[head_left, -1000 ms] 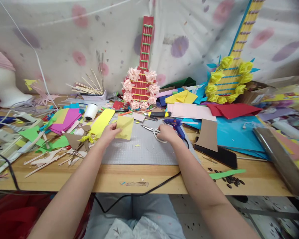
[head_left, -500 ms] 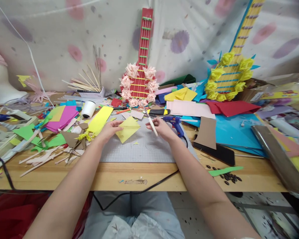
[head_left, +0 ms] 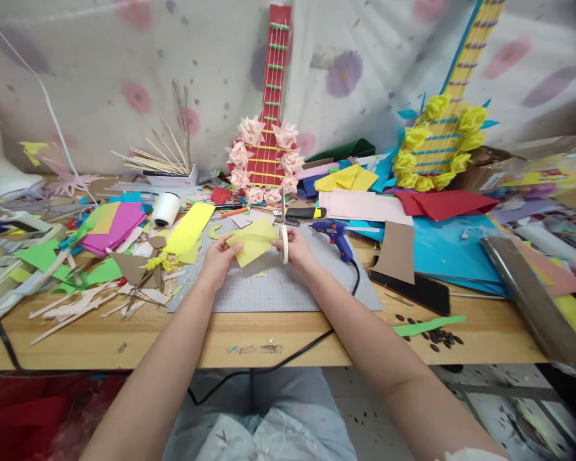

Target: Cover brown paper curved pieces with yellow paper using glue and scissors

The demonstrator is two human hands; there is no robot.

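My left hand [head_left: 218, 259] pinches the left edge of a small yellow paper piece [head_left: 254, 239], held just above the grey cutting mat [head_left: 288, 288]. My right hand [head_left: 301, 251] is closed on the white handles of a pair of scissors [head_left: 283, 234]. Their blades point up and away, right beside the paper's right edge. Both hands are close together over the mat's far half.
A blue glue gun [head_left: 335, 232] lies right of my right hand, its black cord running off the table edge. Yellow strip [head_left: 189, 229], white roll [head_left: 166, 209], paper scraps and sticks crowd the left. Two paper guitars [head_left: 267, 137] lean on the back wall; coloured sheets [head_left: 441, 240] fill the right.
My right hand picked the scissors up off the mat and brought them upright to the yellow paper. The left hand turned the paper and moved it slightly right.
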